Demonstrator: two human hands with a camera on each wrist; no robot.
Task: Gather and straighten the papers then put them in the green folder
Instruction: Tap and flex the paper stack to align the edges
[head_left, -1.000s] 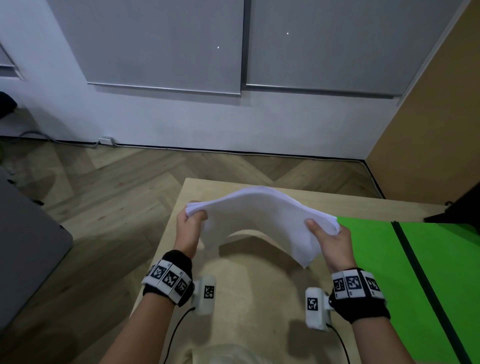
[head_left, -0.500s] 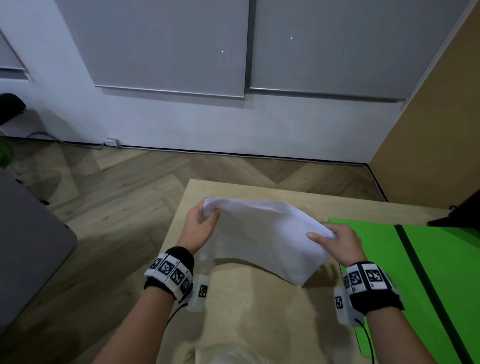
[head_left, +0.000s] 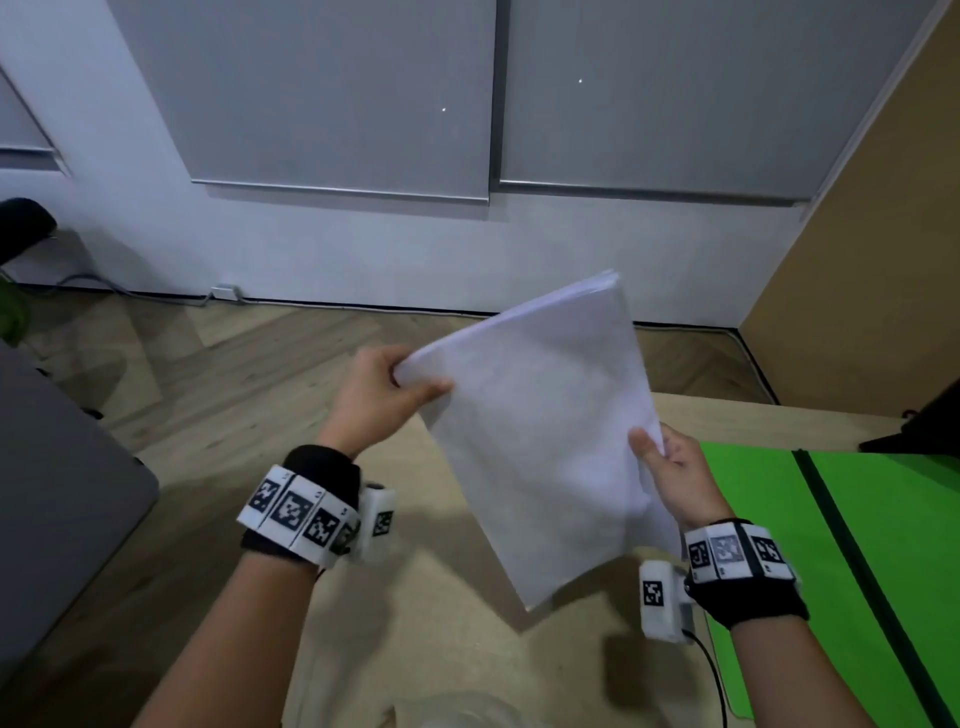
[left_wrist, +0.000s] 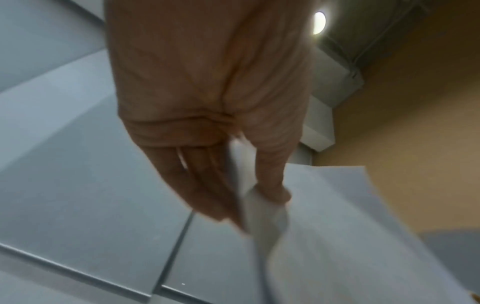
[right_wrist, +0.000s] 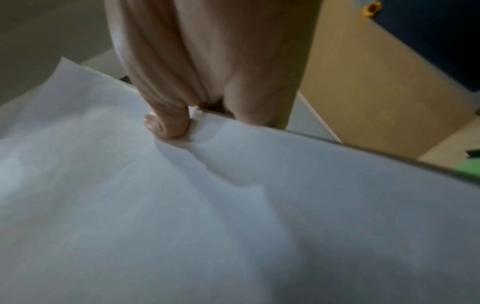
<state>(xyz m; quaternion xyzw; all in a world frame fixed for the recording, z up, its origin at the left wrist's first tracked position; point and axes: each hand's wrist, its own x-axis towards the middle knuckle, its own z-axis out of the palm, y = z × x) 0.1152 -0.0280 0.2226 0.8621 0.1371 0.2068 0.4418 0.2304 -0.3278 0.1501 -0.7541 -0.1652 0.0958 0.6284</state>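
Observation:
A stack of white papers (head_left: 545, 431) hangs tilted in the air above the light wooden table (head_left: 426, 623), one corner up, one corner down. My left hand (head_left: 410, 387) pinches its left corner between thumb and fingers; the left wrist view shows that pinch on the papers (left_wrist: 324, 236) by the left hand (left_wrist: 249, 197). My right hand (head_left: 654, 457) grips the right edge, thumb on top; in the right wrist view the thumb of the right hand (right_wrist: 182, 127) presses into the papers (right_wrist: 207, 216). The open green folder (head_left: 893, 545) lies flat on the table to the right.
Wooden floor (head_left: 208, 374) lies left of and beyond the table. A grey surface (head_left: 57, 493) sits at the left edge. A brown partition (head_left: 857, 234) stands at the right, with a dark object (head_left: 930, 421) at the table's far right corner.
Both hands have lifted the papers off the table and turned them up into a steep tilt. The left hand rose and moved forward; the right hand kept its grip near the folder.

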